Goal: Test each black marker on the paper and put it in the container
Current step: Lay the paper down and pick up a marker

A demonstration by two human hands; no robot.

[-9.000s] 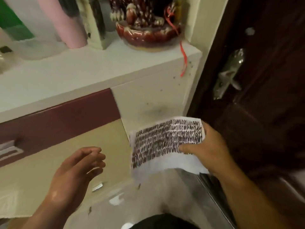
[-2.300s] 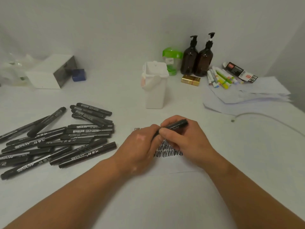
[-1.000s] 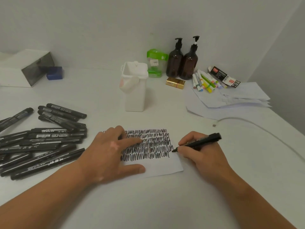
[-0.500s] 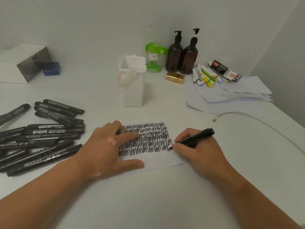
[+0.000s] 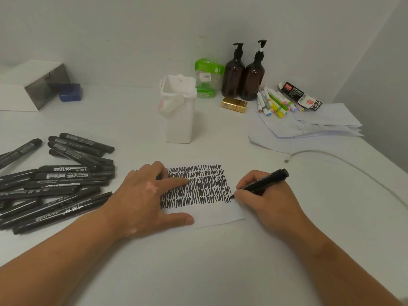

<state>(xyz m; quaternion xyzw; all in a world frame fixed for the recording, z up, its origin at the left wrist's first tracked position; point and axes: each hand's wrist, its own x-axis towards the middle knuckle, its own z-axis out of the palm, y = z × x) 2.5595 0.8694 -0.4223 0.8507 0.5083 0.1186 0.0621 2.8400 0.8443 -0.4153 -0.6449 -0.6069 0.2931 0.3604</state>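
My left hand (image 5: 143,199) lies flat on the paper (image 5: 216,214). Its fingers (image 5: 176,181) are straight and spread, the index reaching over the scribbled rows and the thumb stretched along the sheet's near-left edge. My right hand (image 5: 265,202) pinches the black marker (image 5: 262,183) in a writing grip. The tip touches the paper at the right end of the lowest row, just inside the sheet's right edge. A strip of unmarked paper runs below the scribbles to the near edge.

The white container (image 5: 180,120) stands upright beyond the paper with its top open and its flap hanging down its left side. A band of white tabletop (image 5: 209,261) lies between it and the sheet's far edge. A broader stretch lies between the paper and me, crossed only by my forearms.

To my left the pile of black markers (image 5: 61,180) lies capped and roughly parallel. It runs off the left edge of view, and its nearest ends lie close beside my left wrist.

To my right a white cable (image 5: 331,155) curves over the tabletop, its plug end just beyond my right hand. Behind it sit loose sheets (image 5: 309,131), coloured pens (image 5: 273,104), two brown pump bottles (image 5: 242,78) and a green-lidded jar (image 5: 207,78), all against the back wall near the corner.
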